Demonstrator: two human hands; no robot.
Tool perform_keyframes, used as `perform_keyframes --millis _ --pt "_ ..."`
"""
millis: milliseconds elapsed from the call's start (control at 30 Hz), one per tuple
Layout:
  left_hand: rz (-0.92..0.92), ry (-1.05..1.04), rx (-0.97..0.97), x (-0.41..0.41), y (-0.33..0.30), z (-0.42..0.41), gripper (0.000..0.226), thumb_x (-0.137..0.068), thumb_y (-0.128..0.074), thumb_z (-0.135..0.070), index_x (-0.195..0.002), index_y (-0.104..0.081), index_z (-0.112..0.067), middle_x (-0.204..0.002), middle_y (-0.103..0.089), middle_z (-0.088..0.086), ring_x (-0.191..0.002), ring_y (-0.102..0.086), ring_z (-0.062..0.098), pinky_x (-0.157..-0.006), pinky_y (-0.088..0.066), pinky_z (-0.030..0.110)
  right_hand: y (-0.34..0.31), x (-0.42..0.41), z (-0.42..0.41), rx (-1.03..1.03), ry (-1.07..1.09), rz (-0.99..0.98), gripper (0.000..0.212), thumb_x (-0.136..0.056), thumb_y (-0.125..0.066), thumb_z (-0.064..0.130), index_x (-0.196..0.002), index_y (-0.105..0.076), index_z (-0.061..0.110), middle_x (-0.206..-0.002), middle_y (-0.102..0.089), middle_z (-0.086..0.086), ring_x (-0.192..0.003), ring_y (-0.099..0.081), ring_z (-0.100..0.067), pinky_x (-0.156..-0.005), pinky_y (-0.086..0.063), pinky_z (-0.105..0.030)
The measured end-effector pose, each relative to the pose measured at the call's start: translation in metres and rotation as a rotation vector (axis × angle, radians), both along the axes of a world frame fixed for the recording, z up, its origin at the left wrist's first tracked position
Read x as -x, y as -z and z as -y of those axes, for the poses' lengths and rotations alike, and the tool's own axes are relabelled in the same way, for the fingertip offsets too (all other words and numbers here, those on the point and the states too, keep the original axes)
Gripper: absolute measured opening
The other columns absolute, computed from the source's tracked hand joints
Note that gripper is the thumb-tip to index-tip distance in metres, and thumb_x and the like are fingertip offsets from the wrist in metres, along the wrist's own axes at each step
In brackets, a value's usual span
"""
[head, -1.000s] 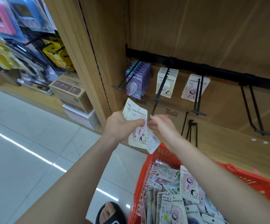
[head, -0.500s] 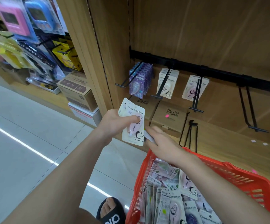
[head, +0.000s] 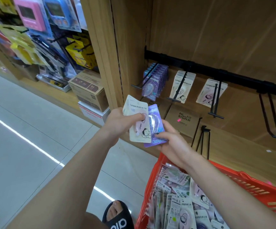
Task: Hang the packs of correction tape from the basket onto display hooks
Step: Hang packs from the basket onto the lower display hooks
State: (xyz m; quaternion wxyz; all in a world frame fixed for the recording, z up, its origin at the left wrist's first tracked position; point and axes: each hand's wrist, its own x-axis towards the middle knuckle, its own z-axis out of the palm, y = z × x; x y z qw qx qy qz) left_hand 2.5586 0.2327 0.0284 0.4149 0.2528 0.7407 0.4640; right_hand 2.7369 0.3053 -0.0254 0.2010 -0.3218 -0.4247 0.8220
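Your left hand grips a cream pack, thumb across it. Your right hand pinches a purple pack just behind. Beyond them: five display hooks, three loaded, two bare. Below your right forearm, the red basket holds many packs.

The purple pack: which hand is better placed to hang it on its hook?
Probably right. The right hand already holds the purple pack, while the left hand grips the cream packs.

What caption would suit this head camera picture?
Left hand holds a cream pack, right hand a purple pack, above the red basket.
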Motion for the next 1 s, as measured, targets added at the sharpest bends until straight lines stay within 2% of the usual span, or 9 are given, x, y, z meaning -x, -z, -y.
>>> perform_keyframes --millis 67,133,200,333,467,667,800,900,1000 --pt "-0.029 0.010 0.000 -0.001 0.001 -0.002 0.024 -0.087 -0.081 -0.029 -0.109 -0.078 -0.019 -0.096 -0.081 -0.001 -0.084 -0.079 0.016 -0.075 -0.065 0.038 -0.003 0.008 -0.001 0.078 0.023 -0.038 0.042 -0.097 -0.046 -0.007 -0.136 -0.055 0.005 -0.121 -0.074 -0.018 -0.100 -0.074 -0.034 -0.079 -0.063 -0.052" --pt "-0.045 0.020 0.012 0.001 0.002 -0.002 0.025 -0.087 -0.082 -0.030 -0.109 -0.078 -0.020 -0.097 -0.081 -0.002 -0.082 -0.079 0.014 -0.071 -0.064 0.033 -0.003 0.017 -0.004 0.096 0.066 0.006 0.031 -0.100 -0.053 0.000 -0.131 -0.055 0.002 -0.116 -0.074 -0.021 -0.092 -0.075 -0.036 -0.071 -0.063 -0.054" --pt "-0.054 0.007 0.031 0.007 0.001 0.000 0.025 -0.085 -0.083 -0.032 -0.108 -0.078 -0.021 -0.098 -0.081 -0.002 -0.083 -0.079 0.015 -0.074 -0.065 0.036 0.000 0.028 -0.007 0.037 0.128 0.106 0.024 -0.100 -0.058 0.000 -0.124 -0.057 0.001 -0.110 -0.075 -0.021 -0.087 -0.076 -0.034 -0.067 -0.064 -0.051" --pt "-0.238 -0.079 0.100 0.027 0.002 0.008 0.037 -0.079 -0.085 -0.038 -0.110 -0.074 -0.020 -0.102 -0.078 -0.002 -0.090 -0.076 0.019 -0.076 -0.066 0.043 0.006 0.044 -0.018 -0.205 0.214 0.260 0.019 -0.096 -0.066 0.004 -0.113 -0.060 0.008 -0.109 -0.075 -0.015 -0.090 -0.074 -0.027 -0.081 -0.059 -0.044" --pt "-0.383 -0.090 0.138 0.038 0.001 0.016 0.045 -0.080 -0.085 -0.039 -0.116 -0.070 -0.017 -0.111 -0.074 0.000 -0.098 -0.071 0.022 -0.081 -0.063 0.045 -0.002 0.061 -0.025 -0.322 0.214 0.230 0.021 -0.096 -0.067 0.004 -0.112 -0.058 0.015 -0.108 -0.076 -0.004 -0.092 -0.075 -0.017 -0.076 -0.058 -0.031" --pt "-0.473 -0.085 0.175 0.044 0.000 0.020 0.048 -0.082 -0.083 -0.040 -0.118 -0.064 -0.014 -0.120 -0.072 0.006 -0.100 -0.070 0.022 -0.080 -0.062 0.044 0.003 0.093 -0.030 -0.278 0.253 0.189 0.027 -0.094 -0.070 0.004 -0.116 -0.059 0.014 -0.115 -0.076 -0.006 -0.106 -0.075 -0.024 -0.098 -0.059 -0.051" --pt "-0.509 -0.063 0.190 0.043 0.002 0.019 0.046 -0.085 -0.081 -0.044 -0.112 -0.061 -0.014 -0.120 -0.072 0.006 -0.097 -0.069 0.019 -0.076 -0.062 0.041 0.009 0.106 -0.029 -0.247 0.292 0.207 0.026 -0.095 -0.072 0.012 -0.116 -0.058 0.015 -0.116 -0.075 -0.005 -0.106 -0.075 -0.022 -0.100 -0.057 -0.057" --pt "-0.516 -0.050 0.192 0.041 0.001 0.017 0.044 -0.085 -0.080 -0.046 -0.109 -0.059 -0.015 -0.119 -0.072 0.005 -0.094 -0.067 0.016 -0.067 -0.056 0.033 0.012 0.109 -0.028 -0.257 0.313 0.207 0.024 -0.097 -0.071 0.011 -0.117 -0.057 0.015 -0.114 -0.074 -0.004 -0.105 -0.075 -0.020 -0.099 -0.059 -0.051" --pt "-0.539 -0.041 0.205 0.041 0.001 0.014 0.040 -0.084 -0.081 -0.044 -0.103 -0.059 -0.017 -0.112 -0.072 0.004 -0.092 -0.065 0.017 -0.066 -0.052 0.031 0.009 0.110 -0.025 -0.301 0.322 0.189 0.023 -0.098 -0.067 0.007 -0.118 -0.058 0.014 -0.107 -0.076 0.001 -0.098 -0.076 -0.015 -0.088 -0.063 -0.037"
